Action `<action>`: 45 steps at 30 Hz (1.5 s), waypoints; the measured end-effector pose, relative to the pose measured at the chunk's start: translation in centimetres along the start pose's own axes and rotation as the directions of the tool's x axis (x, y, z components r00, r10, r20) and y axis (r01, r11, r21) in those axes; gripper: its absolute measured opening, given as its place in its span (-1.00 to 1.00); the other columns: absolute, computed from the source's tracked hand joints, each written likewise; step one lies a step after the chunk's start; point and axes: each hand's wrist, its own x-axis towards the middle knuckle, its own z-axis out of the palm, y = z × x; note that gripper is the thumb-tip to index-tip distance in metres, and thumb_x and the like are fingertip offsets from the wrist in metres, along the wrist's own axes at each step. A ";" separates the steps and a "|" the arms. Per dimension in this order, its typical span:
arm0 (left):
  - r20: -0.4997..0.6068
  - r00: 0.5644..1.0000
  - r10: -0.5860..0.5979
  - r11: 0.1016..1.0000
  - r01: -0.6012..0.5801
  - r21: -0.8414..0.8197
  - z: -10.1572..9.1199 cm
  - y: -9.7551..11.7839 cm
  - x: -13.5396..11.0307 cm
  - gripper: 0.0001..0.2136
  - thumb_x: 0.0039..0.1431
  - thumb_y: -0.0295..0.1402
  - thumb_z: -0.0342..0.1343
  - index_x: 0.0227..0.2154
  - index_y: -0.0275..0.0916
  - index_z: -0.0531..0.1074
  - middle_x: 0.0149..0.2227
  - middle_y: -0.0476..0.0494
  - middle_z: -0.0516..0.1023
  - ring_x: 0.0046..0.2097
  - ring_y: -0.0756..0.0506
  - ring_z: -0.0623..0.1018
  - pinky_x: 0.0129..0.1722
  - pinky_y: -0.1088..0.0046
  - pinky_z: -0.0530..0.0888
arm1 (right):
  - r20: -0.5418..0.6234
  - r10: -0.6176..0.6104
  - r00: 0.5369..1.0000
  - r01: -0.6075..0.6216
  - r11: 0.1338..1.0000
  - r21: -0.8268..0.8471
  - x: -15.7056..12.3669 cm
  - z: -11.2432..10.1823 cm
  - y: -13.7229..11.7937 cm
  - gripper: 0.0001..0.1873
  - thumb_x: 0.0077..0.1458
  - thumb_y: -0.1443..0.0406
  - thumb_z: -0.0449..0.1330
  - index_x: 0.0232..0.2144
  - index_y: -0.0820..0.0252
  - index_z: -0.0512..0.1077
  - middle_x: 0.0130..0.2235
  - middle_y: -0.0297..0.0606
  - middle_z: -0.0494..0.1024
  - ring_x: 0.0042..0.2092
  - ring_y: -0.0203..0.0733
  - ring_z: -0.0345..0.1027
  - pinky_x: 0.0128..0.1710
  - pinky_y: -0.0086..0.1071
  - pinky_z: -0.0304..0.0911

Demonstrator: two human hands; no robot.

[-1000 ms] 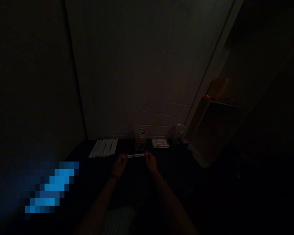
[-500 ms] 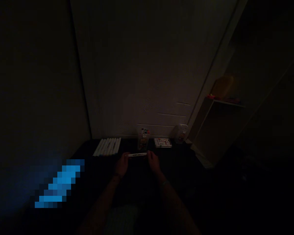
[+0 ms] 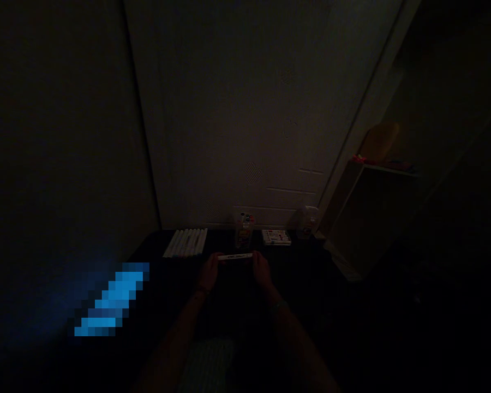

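A white marker (image 3: pixel 235 256) with dark print is held level between my two hands, above the dark table. My left hand (image 3: pixel 209 272) is closed on its left end, and my right hand (image 3: pixel 261 268) grips its right end. Beyond it stands a clear plastic case (image 3: pixel 244 234) with several markers upright in it. To the left, a row of white markers (image 3: pixel 185 243) lies side by side on the table. A flat clear case of markers (image 3: pixel 276 237) lies to the right of the upright one. The light is very dim, so finger detail is hard to see.
Another clear plastic container (image 3: pixel 309 222) stands at the table's back right. Behind the table rises a pale wall (image 3: pixel 229 120). A shelf unit (image 3: pixel 352 218) with a yellow object (image 3: pixel 380 141) on top stands at the right. A blue pixelated patch glows at the left.
The whole view has shifted a little, so things sit slightly farther right and higher. Both hands keep hold of the marker, which shows little other change.
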 end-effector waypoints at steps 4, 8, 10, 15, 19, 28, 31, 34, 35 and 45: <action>-0.008 1.000 -0.012 0.999 0.011 -0.032 0.1 0.2 0.0 -0.60 0.13 -0.14 -0.30 -0.20 -0.19 0.36 -0.35 -0.04 0.51 -0.26 -0.06 0.46 -0.21 0.41 0.35 | 0.009 0.040 0.999 -0.040 0.999 -0.003 0.0 -0.1 -0.2 -0.51 0.19 0.13 -0.29 -0.36 0.14 0.40 -0.38 -0.27 0.50 -0.30 -0.26 0.35 -0.27 -0.45 0.16; -0.013 0.999 -0.050 0.999 0.050 -0.022 0.2 0.4 -0.1 -0.64 0.06 -0.09 -0.15 -0.23 -0.20 0.37 -0.34 -0.06 0.52 -0.25 -0.08 0.47 -0.21 0.42 0.36 | -0.010 0.066 0.998 -0.066 0.998 0.006 0.2 -0.1 -0.1 -0.52 0.18 0.12 -0.27 -0.35 0.13 0.40 -0.37 -0.27 0.50 -0.31 -0.26 0.35 -0.29 -0.46 0.16; -0.015 0.998 -0.054 0.999 0.054 -0.003 0.2 0.5 -0.1 -0.65 0.03 -0.09 -0.09 -0.22 -0.19 0.36 -0.34 -0.06 0.52 -0.24 -0.08 0.47 -0.22 0.42 0.36 | -0.014 0.071 0.997 -0.071 0.997 0.017 0.2 -0.1 0.0 -0.51 0.18 0.11 -0.29 -0.34 0.13 0.40 -0.37 -0.28 0.50 -0.31 -0.27 0.35 -0.30 -0.47 0.17; -0.022 0.999 -0.042 0.996 0.043 0.073 0.2 0.3 -0.2 -0.67 0.09 -0.13 -0.16 -0.16 -0.16 0.31 -0.32 -0.05 0.52 -0.25 -0.06 0.48 -0.23 0.43 0.36 | 0.004 -0.004 1.000 0.004 0.999 0.050 0.1 -0.1 0.1 -0.53 0.16 0.07 -0.24 -0.26 0.12 0.39 -0.34 -0.31 0.51 -0.28 -0.29 0.35 -0.29 -0.49 0.17; -0.030 0.999 -0.037 0.994 0.040 0.102 0.2 0.0 0.0 -0.66 0.14 -0.16 -0.23 -0.14 -0.17 0.29 -0.30 -0.06 0.51 -0.25 -0.05 0.48 -0.22 0.43 0.36 | -0.001 -0.002 1.000 0.002 0.999 0.050 0.0 0.0 0.1 -0.57 0.12 0.05 -0.15 -0.18 0.11 0.37 -0.31 -0.30 0.51 -0.28 -0.28 0.35 -0.30 -0.48 0.19; -0.022 0.999 -0.037 0.998 0.038 0.059 0.0 0.4 -0.2 -0.63 0.17 -0.21 -0.29 -0.06 -0.18 0.27 -0.30 -0.08 0.51 -0.18 -0.07 0.46 -0.16 0.39 0.33 | 0.003 -0.024 1.000 0.024 0.999 0.048 0.2 0.0 0.4 -0.59 0.17 0.15 -0.22 -0.13 0.08 0.34 -0.22 -0.30 0.49 -0.20 -0.27 0.34 -0.20 -0.44 0.18; -0.022 0.999 -0.041 0.999 0.042 0.010 0.0 0.4 -0.2 -0.61 0.17 -0.21 -0.28 -0.03 -0.20 0.26 -0.28 -0.09 0.51 -0.15 -0.08 0.45 -0.12 0.38 0.32 | 0.012 -0.017 1.000 0.017 0.998 0.061 0.1 0.0 0.4 -0.57 0.18 0.17 -0.25 -0.10 0.05 0.33 -0.21 -0.31 0.49 -0.19 -0.27 0.34 -0.18 -0.43 0.18; -0.016 0.999 -0.040 0.999 0.039 -0.031 0.1 0.2 -0.1 -0.60 0.16 -0.20 -0.28 -0.02 -0.21 0.25 -0.26 -0.09 0.51 -0.14 -0.08 0.44 -0.11 0.36 0.32 | 0.017 0.021 1.000 -0.022 0.998 0.067 0.1 0.0 0.4 -0.57 0.17 0.15 -0.23 -0.07 0.07 0.32 -0.17 -0.29 0.47 -0.15 -0.26 0.33 -0.15 -0.42 0.18; -0.022 0.999 -0.037 0.999 0.036 -0.037 0.1 0.1 0.0 -0.59 0.15 -0.19 -0.27 -0.02 -0.21 0.26 -0.26 -0.09 0.51 -0.13 -0.08 0.44 -0.11 0.36 0.32 | 0.018 0.028 0.999 -0.030 0.997 0.067 0.2 0.0 0.4 -0.57 0.16 0.14 -0.22 -0.05 0.08 0.31 -0.15 -0.29 0.47 -0.14 -0.26 0.33 -0.14 -0.42 0.18; -0.032 0.999 -0.031 0.998 0.033 0.058 0.4 0.1 0.0 -0.60 0.12 -0.19 -0.16 -0.02 -0.23 0.24 -0.31 -0.09 0.53 -0.20 -0.06 0.48 -0.17 0.41 0.36 | 0.012 -0.009 1.000 0.009 0.999 0.043 0.2 0.2 0.5 -0.54 0.15 0.10 -0.18 0.00 0.11 0.26 -0.10 -0.24 0.44 -0.09 -0.23 0.31 -0.12 -0.40 0.18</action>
